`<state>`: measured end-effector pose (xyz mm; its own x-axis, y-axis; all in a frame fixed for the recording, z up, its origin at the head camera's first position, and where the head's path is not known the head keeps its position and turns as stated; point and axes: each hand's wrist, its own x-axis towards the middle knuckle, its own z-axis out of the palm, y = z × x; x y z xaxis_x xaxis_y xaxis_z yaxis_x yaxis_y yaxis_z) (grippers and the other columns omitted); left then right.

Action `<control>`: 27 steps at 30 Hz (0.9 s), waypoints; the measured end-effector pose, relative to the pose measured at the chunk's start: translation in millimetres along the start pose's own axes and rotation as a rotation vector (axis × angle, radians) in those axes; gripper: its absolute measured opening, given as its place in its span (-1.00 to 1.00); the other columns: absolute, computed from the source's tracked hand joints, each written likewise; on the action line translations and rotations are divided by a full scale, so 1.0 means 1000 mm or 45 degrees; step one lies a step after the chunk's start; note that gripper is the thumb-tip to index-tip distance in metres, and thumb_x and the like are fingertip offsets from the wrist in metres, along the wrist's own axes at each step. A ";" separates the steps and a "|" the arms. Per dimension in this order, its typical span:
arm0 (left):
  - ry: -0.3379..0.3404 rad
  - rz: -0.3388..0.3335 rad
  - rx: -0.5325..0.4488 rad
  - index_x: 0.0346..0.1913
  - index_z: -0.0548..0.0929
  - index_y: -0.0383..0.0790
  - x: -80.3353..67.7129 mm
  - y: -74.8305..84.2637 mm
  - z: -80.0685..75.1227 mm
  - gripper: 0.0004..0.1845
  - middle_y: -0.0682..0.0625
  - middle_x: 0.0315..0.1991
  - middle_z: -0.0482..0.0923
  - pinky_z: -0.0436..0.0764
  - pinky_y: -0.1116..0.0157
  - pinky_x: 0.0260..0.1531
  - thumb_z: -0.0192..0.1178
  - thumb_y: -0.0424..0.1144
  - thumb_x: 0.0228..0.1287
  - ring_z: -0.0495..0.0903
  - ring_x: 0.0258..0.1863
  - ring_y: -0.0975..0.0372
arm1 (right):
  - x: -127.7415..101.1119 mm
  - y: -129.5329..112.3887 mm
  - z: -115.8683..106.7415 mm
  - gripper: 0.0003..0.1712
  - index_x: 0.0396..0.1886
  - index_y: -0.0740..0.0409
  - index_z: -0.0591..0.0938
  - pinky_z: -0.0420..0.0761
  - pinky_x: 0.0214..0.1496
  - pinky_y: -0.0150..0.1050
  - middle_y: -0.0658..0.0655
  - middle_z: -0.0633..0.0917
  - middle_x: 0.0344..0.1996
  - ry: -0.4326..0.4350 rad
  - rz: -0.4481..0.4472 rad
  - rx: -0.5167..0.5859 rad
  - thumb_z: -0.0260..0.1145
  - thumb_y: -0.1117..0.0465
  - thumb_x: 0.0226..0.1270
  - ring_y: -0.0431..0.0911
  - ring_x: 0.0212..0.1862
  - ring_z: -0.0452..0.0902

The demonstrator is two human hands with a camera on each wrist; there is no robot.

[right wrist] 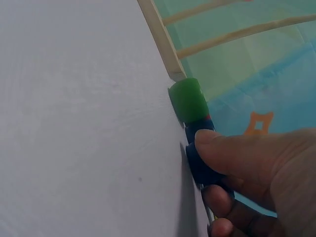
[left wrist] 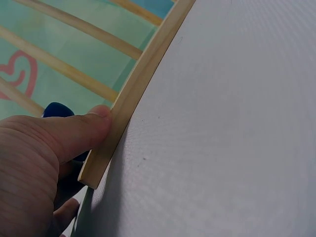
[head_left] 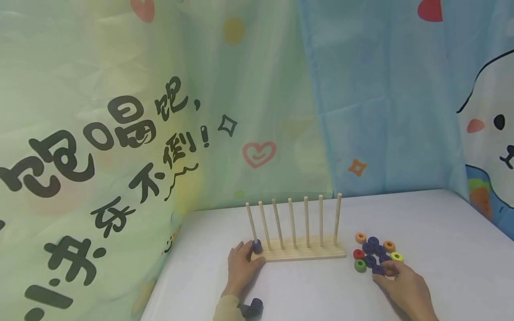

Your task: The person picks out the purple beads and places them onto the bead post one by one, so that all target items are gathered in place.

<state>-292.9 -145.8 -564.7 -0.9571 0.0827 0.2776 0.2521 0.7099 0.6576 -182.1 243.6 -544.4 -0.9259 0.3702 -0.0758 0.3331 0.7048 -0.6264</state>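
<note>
Soft light covers the table (head_left: 305, 290) around the rack (head_left: 299, 254); both wrist views are dimmer, the left showing a shadow (left wrist: 106, 207) beside the rack's end.

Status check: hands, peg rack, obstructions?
Left hand grips left end of wooden peg rack. Right hand pinches dark blue bead. Only leftmost peg loaded. Green bead lies between right hand and rack.
</note>
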 end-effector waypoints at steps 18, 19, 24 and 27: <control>0.008 0.027 -0.026 0.13 0.64 -0.06 0.001 0.000 0.000 -0.47 -0.12 0.17 0.60 -0.02 -0.19 0.44 0.41 -0.05 0.04 0.33 0.34 -0.15 | -0.004 -0.009 -0.006 -0.29 0.19 0.36 0.48 0.42 -0.40 -0.20 0.18 0.65 -0.38 0.053 0.011 0.092 0.40 -0.04 0.21 -0.04 -0.40 0.46; 0.009 0.029 -0.028 0.13 0.64 -0.06 0.001 0.000 0.000 -0.47 -0.12 0.16 0.60 -0.02 -0.18 0.43 0.41 -0.06 0.04 0.33 0.34 -0.15 | -0.004 -0.009 -0.006 -0.29 0.20 0.36 0.48 0.42 -0.40 -0.20 0.17 0.65 -0.39 0.045 0.013 0.091 0.39 -0.03 0.21 -0.05 -0.40 0.46; 0.012 0.026 -0.029 0.13 0.64 -0.07 0.001 0.001 -0.001 -0.47 -0.12 0.16 0.60 -0.02 -0.18 0.44 0.41 -0.06 0.04 0.33 0.34 -0.15 | -0.005 -0.011 -0.003 -0.31 0.21 0.34 0.46 0.57 -0.20 0.04 0.43 0.63 -0.01 0.026 -0.006 0.121 0.39 0.01 0.22 0.09 -0.27 0.63; 0.012 0.011 -0.033 0.12 0.64 -0.06 0.000 0.002 -0.001 -0.48 -0.10 0.16 0.61 -0.03 -0.18 0.44 0.41 -0.07 0.04 0.33 0.35 -0.14 | -0.009 -0.015 -0.001 -0.34 0.20 0.33 0.48 0.59 -0.21 0.00 0.45 0.60 0.06 0.051 -0.065 0.149 0.40 0.04 0.21 0.03 -0.30 0.67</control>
<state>-292.4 -145.5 -562.7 -0.9537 0.0821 0.2894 0.2637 0.6910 0.6731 -179.1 230.1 -533.7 -0.9324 0.3613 -0.0118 0.2604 0.6488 -0.7150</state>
